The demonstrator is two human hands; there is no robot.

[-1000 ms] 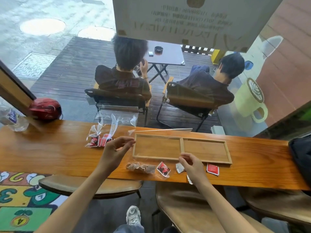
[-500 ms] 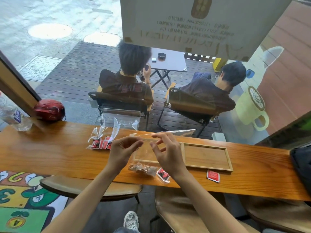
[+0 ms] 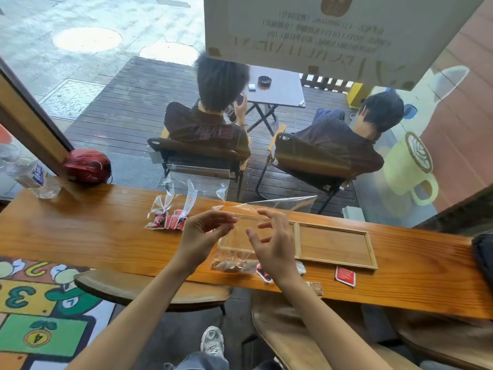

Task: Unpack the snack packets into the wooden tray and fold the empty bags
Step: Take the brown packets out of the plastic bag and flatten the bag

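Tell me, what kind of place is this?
Probably a café: a wooden window counter with stools, a latte-cup drawing on the glass, and two people seated at a small patio table outside.

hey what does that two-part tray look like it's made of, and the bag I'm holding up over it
Tray: pale wood, seemingly matte; visible grain, raised strip frame. Bag: thin clear plastic film, glossy; the tray shows through it, and it creases where the left hand and right hand hold it.

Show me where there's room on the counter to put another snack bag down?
Bare wood lies on the counter between the water bottle and the bag of red packets. The wooden tray has its right compartment bare. It is crowded at the front edge under both hands, around the clear bag and loose red packet.
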